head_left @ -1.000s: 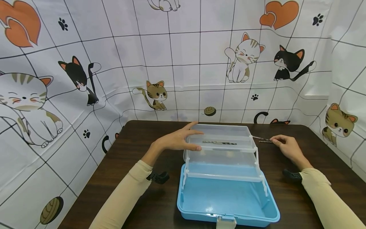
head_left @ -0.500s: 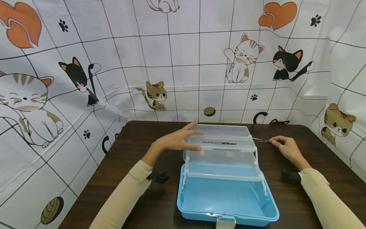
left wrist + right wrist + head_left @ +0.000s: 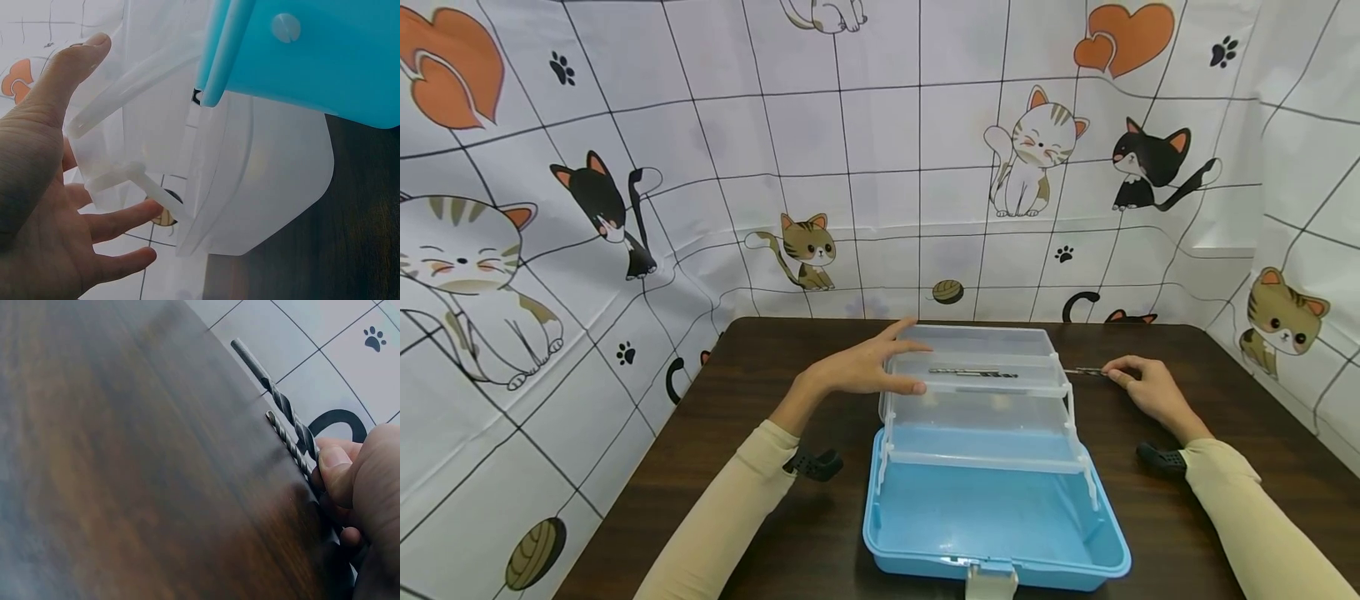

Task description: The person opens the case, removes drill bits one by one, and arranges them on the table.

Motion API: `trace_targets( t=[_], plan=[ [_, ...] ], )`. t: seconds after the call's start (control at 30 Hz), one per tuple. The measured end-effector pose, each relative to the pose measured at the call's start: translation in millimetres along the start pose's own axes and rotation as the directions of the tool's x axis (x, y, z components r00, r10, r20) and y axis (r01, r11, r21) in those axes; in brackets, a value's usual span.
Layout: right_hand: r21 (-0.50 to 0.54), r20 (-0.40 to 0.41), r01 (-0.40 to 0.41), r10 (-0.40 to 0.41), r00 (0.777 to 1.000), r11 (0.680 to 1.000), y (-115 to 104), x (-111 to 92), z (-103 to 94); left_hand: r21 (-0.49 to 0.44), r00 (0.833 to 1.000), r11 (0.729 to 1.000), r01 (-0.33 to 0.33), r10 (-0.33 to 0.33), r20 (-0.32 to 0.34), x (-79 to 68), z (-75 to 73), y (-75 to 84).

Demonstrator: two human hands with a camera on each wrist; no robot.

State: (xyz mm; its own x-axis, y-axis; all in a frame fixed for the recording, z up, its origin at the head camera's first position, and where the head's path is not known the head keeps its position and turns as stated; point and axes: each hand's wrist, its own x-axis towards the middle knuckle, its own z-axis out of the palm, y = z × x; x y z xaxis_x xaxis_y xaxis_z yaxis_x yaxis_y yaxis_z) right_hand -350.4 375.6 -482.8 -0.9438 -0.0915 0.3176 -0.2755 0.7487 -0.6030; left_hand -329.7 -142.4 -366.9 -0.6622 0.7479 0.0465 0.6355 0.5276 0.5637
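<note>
My left hand [image 3: 868, 362] holds the left end of the translucent upper tray [image 3: 1000, 386] of a light blue plastic toolbox [image 3: 992, 512], thumb along the near side and fingers spread over the far side. Several metal drill bits [image 3: 973, 373] lie in that tray. To the right of the box, my right hand [image 3: 1153, 392] pinches two drill bits [image 3: 1084, 371] between thumb and fingers. In the right wrist view one bit [image 3: 250, 361] has its smooth shank pointing away from the fingers; a thinner one [image 3: 284, 437] shows its spiral end.
A translucent lid [image 3: 977, 336] stands behind the trays, and a lower translucent tray [image 3: 985, 462] spans the box. The white latch [image 3: 992, 583] hangs at the front. Beneath is a dark wooden table [image 3: 797, 517], with a cat-print sheet [image 3: 880, 192] behind it.
The two drill bits in my right hand have come together and turned level, where before they sat apart at an angle. That hand has shifted slightly left. My left hand keeps its place.
</note>
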Motion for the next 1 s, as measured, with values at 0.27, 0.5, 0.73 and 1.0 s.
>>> trace_targets(
  t=[0.27,0.5,0.73,1.0],
  plan=[
    [-0.011,-0.011,0.029,-0.029,1.000,1.000,2.7,-1.9,1.7,-0.003,1.000,1.000,0.008,-0.008,0.005,0.0,0.6,1.3],
    [-0.024,-0.016,0.052,-0.053,0.998,0.998,1.6,-1.4,2.3,-0.005,1.000,1.000,0.008,-0.008,0.003,0.5,0.3,2.2],
    [-0.030,-0.032,0.048,-0.049,0.998,0.998,-0.4,-1.3,2.5,-0.008,1.000,1.000,0.009,-0.009,0.001,-0.1,0.8,0.6],
    [-0.041,-0.060,0.028,-0.030,0.998,0.999,2.5,-2.0,3.9,-0.005,1.000,1.000,0.007,-0.007,-0.003,-0.3,1.3,0.1]
  ],
)
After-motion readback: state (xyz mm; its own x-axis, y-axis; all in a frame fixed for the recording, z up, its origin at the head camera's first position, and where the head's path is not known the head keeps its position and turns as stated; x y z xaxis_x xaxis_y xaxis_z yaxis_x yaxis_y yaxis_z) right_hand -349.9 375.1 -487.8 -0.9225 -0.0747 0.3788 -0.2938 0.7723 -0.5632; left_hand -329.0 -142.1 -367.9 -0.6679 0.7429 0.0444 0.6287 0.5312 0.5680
